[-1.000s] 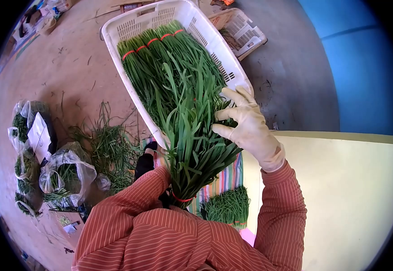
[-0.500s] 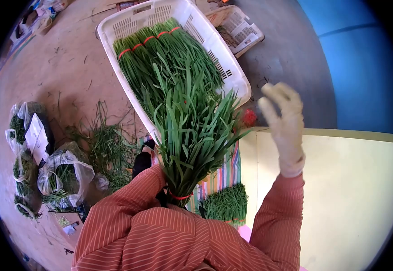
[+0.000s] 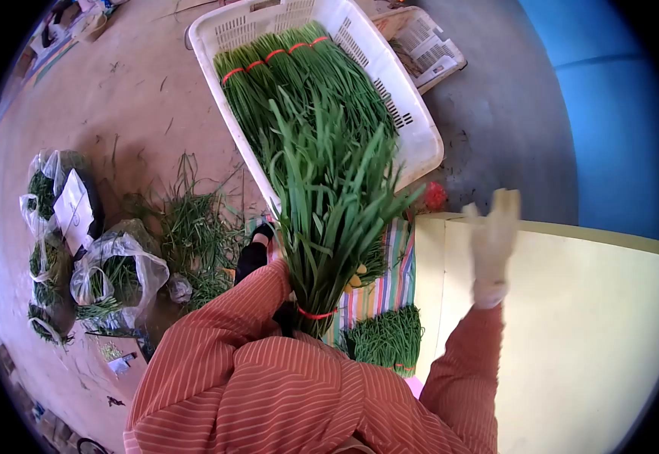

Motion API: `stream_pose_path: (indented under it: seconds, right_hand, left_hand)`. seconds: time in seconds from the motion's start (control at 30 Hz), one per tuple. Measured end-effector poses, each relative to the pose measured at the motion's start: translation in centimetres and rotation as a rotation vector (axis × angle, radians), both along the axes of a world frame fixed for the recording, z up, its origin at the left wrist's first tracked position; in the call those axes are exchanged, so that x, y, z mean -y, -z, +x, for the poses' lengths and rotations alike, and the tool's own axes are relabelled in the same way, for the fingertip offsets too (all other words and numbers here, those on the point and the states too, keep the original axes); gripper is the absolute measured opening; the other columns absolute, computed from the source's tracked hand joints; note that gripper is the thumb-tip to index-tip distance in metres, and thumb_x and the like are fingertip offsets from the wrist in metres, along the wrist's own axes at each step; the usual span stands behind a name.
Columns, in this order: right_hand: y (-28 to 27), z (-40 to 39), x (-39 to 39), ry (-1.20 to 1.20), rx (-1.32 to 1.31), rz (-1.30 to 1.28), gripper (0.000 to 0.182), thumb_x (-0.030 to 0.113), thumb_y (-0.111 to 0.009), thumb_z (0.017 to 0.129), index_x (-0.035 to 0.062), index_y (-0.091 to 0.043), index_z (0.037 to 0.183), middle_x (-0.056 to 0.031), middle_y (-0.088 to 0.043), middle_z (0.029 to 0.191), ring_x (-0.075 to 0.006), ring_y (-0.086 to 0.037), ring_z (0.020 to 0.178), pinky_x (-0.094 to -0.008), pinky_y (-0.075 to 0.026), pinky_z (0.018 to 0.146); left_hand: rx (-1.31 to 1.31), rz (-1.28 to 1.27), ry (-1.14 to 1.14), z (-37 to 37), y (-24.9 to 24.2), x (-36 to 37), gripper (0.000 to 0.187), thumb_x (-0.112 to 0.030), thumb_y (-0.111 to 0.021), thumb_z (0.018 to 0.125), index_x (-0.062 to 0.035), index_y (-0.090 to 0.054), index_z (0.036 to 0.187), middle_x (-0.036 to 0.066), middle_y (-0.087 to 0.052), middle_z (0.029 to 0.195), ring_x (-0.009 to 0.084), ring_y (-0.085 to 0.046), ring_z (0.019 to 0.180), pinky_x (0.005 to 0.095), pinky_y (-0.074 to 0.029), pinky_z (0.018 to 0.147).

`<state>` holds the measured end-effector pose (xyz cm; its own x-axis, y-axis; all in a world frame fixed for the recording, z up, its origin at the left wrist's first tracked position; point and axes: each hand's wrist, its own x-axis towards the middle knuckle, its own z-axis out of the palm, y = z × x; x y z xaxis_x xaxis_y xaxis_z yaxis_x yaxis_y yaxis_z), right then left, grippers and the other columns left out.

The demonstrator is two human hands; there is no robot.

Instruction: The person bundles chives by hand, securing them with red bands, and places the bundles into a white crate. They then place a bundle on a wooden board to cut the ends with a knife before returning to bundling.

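Note:
A large bunch of garlic chives (image 3: 322,227), tied with a red band near its lower end, stands in front of my body with its leaves fanning upward. My left hand (image 3: 356,277) is mostly hidden behind it; only yellowish gloved fingertips show at the bunch's right side, wrapped round the stems. Off to the right, my right hand (image 3: 492,250), in a pale glove, is raised over the cream-coloured surface (image 3: 556,325). Motion smears it, but its fingers point up with the thumb apart and nothing in them.
Beyond the bunch, a white plastic crate (image 3: 424,140) holds several red-banded chive bunches. More banded chives (image 3: 386,337) lie on a striped cloth (image 3: 397,261). Loose leaves (image 3: 197,234) and plastic bags of greens (image 3: 129,276) are on the floor at left. Another crate (image 3: 428,57) stands behind.
My right hand has moved lower in view, its fingers straightening upward. The held bunch is slightly more upright. The whole view has shifted, so the surroundings sit farther right.

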<state>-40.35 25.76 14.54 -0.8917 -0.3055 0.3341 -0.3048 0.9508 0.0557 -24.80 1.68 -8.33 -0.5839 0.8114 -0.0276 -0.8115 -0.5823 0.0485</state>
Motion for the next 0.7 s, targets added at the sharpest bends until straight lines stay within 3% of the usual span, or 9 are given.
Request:
stream_pose_path:
  seconds: [0.03,0.07,0.1,0.17,0.23,0.27,0.3,0.4,0.7]
  right_hand:
    - [1.5,2.5,1.6,0.008,0.370,-0.340,0.069,0.024,-0.081,0.078,-0.0082,-0.051,0.132,-0.0221,-0.060,0.121,-0.0316,-0.059,0.111,-0.0402,-0.045,0.099]
    - [2.0,5.2,4.0,-0.061,0.534,-0.428,0.072,0.029,-0.079,0.081,-0.0057,-0.049,0.136,-0.0227,-0.053,0.134,-0.0328,-0.052,0.123,-0.0389,-0.041,0.105]
    - [2.5,7.5,6.6,-0.129,0.696,-0.519,0.075,0.033,-0.078,0.084,-0.0033,-0.046,0.141,-0.0233,-0.045,0.147,-0.0339,-0.045,0.136,-0.0375,-0.037,0.111]
    - [3.9,8.7,11.1,-0.097,0.888,-0.962,0.074,0.032,-0.081,0.081,0.0010,-0.048,0.140,-0.0174,-0.055,0.138,-0.0303,-0.051,0.129,-0.0362,-0.039,0.107]
    - [5.4,8.2,13.0,-0.036,0.897,-0.919,0.056,0.025,-0.078,0.084,-0.0009,-0.056,0.129,-0.0136,-0.064,0.122,-0.0233,-0.059,0.115,-0.0344,-0.044,0.100]
    - [8.3,7.5,12.9,0.041,0.953,-1.160,0.038,0.016,-0.074,0.087,-0.0020,-0.062,0.118,-0.0072,-0.068,0.110,-0.0164,-0.061,0.102,-0.0319,-0.047,0.093]
    - [9.9,7.5,12.5,0.047,0.954,-1.165,0.038,0.016,-0.074,0.087,-0.0020,-0.062,0.118,-0.0072,-0.068,0.110,-0.0164,-0.061,0.102,-0.0319,-0.047,0.093]
    - [10.5,8.0,11.9,0.263,0.954,-1.672,0.025,0.010,-0.068,0.090,0.0017,-0.065,0.114,-0.0015,-0.068,0.106,-0.0126,-0.062,0.093,-0.0279,-0.049,0.085]
    - [7.5,8.0,13.1,0.315,0.959,-1.733,0.031,0.019,-0.068,0.092,-0.0003,-0.066,0.116,-0.0028,-0.067,0.109,-0.0128,-0.061,0.095,-0.0280,-0.048,0.087]
  left_hand:
    - [0.111,0.086,-0.058,-0.4,-0.8,0.4,0.061,-0.037,-0.038,0.106,0.0133,-0.042,0.139,0.031,-0.061,0.122,0.0393,-0.064,0.108,0.0456,-0.051,0.099]
    - [0.059,0.124,-0.055,-0.6,1.1,-0.1,0.060,-0.040,-0.040,0.105,0.0069,-0.045,0.141,0.026,-0.060,0.130,0.0369,-0.061,0.115,0.0473,-0.047,0.104]
    - [0.072,0.132,-0.095,-0.9,1.6,-0.3,0.060,-0.041,-0.040,0.105,0.0066,-0.045,0.141,0.026,-0.059,0.130,0.0368,-0.061,0.116,0.0473,-0.047,0.104]
    - [0.127,0.121,-0.185,-1.4,1.9,-0.3,0.061,-0.042,-0.040,0.105,0.0061,-0.045,0.142,0.025,-0.059,0.131,0.0366,-0.061,0.116,0.0473,-0.046,0.104]
    - [0.165,0.091,-0.257,-1.5,1.8,-0.3,0.061,-0.042,-0.040,0.104,0.0055,-0.045,0.142,0.025,-0.059,0.131,0.0364,-0.060,0.117,0.0473,-0.046,0.105]
    - [0.191,0.080,-0.292,-1.5,1.9,-0.4,0.061,-0.043,-0.040,0.104,0.0052,-0.045,0.142,0.024,-0.058,0.132,0.0363,-0.060,0.117,0.0472,-0.046,0.105]
    - [0.207,0.064,-0.328,-1.5,1.9,-0.6,0.061,-0.043,-0.040,0.104,0.0050,-0.045,0.142,0.024,-0.058,0.132,0.0361,-0.060,0.118,0.0472,-0.046,0.105]
    - [0.247,0.037,-0.432,-1.7,2.5,-1.2,0.062,-0.045,-0.040,0.104,0.0041,-0.045,0.142,0.023,-0.058,0.133,0.0358,-0.059,0.119,0.0472,-0.045,0.105]
    - [0.331,-0.012,-0.645,-2.3,4.2,-2.6,0.064,-0.048,-0.040,0.103,0.0016,-0.044,0.143,0.021,-0.056,0.136,0.0348,-0.057,0.122,0.0470,-0.044,0.107]
